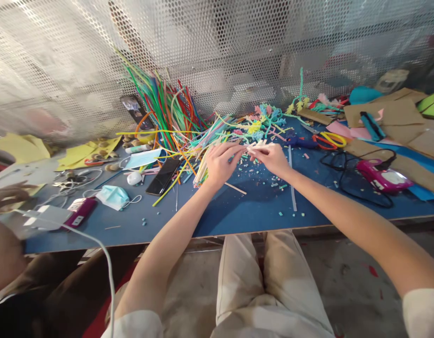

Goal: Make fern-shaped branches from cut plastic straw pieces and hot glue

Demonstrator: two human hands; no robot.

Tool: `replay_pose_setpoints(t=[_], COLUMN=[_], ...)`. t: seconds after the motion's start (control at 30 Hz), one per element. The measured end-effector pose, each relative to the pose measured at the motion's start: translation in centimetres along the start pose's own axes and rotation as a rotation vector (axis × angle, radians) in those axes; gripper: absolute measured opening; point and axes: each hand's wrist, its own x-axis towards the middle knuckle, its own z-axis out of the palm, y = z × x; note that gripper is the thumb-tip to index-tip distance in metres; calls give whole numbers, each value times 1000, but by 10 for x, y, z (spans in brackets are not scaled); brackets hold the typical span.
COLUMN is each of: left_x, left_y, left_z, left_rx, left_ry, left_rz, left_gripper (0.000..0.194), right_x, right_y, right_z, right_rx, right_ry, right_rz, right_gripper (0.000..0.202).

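Observation:
My left hand and my right hand meet over the middle of the table, fingertips nearly touching. Both pinch a small pale piece that looks like pipe cleaner; the fingers hide most of it. Beside and partly beneath my left hand lies a bundle of cream pipe cleaners. Just beyond my hands is a heap of pastel pipe cleaners twisted into branching shapes. Tiny cut bits are strewn below my fingers. One loose cream stem rests near my left wrist.
Tall coloured pipe cleaners lean against a perforated metal screen. Scissors, a magenta device with a black cord and cardboard are right. A phone and masks lie left, near another person's hand.

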Motion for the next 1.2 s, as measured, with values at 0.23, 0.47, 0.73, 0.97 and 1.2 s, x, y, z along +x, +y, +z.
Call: replay_pose_setpoints(t=[0.23,0.47,0.73,0.97,1.2], left_x=[-1,-2,-4,-8,-9], left_y=[-24,-29,-24,-25,-24], left_z=[-1,3,5,5,6], left_rx=[32,32,123,143,140], left_ry=[7,-96,-251,-294,-316], left_rz=[9,-81,-167,-145,-121], left_gripper=[27,30,27,22,26], right_x=[23,22,15,13,12], right_y=[42,51,32,26,27], right_z=[-61,-82,-67,-68,-65], right_rx=[-224,-389,-314,-331,-339], right_ry=[301,124,6,-74,-150], right_rz=[-45,-73,-70,-59,-82], right_gripper=[50,33,18,14,22])
